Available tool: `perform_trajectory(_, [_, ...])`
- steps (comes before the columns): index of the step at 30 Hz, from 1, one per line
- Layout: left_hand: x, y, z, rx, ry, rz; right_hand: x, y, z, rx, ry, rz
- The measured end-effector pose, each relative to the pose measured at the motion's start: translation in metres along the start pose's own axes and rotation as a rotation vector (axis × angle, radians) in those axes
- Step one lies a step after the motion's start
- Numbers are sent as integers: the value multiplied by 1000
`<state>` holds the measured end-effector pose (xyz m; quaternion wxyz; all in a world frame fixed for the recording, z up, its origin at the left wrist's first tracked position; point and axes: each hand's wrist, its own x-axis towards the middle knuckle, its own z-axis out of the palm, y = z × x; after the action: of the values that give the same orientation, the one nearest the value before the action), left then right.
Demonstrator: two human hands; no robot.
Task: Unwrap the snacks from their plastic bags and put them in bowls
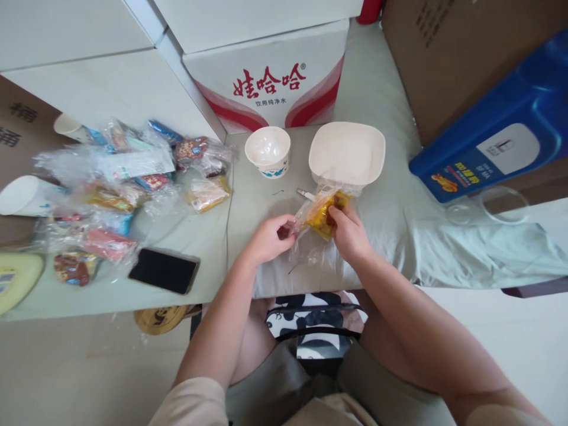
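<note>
Left hand [271,238] pinches clear wrap [306,212] while the right hand [350,232] clasps the yellow packet [318,225], held between the two, apparently to steady it. Just beyond the left stands a cup [275,168], beyond the right a bowl [348,155], presumably for easy reach.

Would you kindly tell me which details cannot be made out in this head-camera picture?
Yellow packet: head view, partly covered by the right hand.
Blue bottle: head view, one end cut off by the right edge.
Red object: head view, cut off by the top edge.
Print on the packets at left: head view, blurred and too small.
</note>
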<state>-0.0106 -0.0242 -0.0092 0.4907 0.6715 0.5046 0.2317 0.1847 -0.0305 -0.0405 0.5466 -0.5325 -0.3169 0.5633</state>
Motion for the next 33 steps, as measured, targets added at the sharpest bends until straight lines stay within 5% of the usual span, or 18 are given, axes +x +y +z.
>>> perform_trajectory(8, [-2,-1,-4,370,-90,196,-7,-15,6,-29,92,89])
perform_trajectory(12, [-3,-5,-5,435,76,210,-8,-17,3,-11,100,83])
perform_trajectory(16, [-1,-6,-4,146,308,60,-7,-15,2,-28,92,60])
perform_trajectory(21, [4,-6,1,-210,323,-116,-4,-9,-1,-54,51,17])
perform_trajectory(28, [2,-7,-1,486,374,108,-6,-14,-3,16,56,-15])
perform_trajectory(33, [1,-4,2,83,294,-56,-7,-18,-3,-25,152,-16])
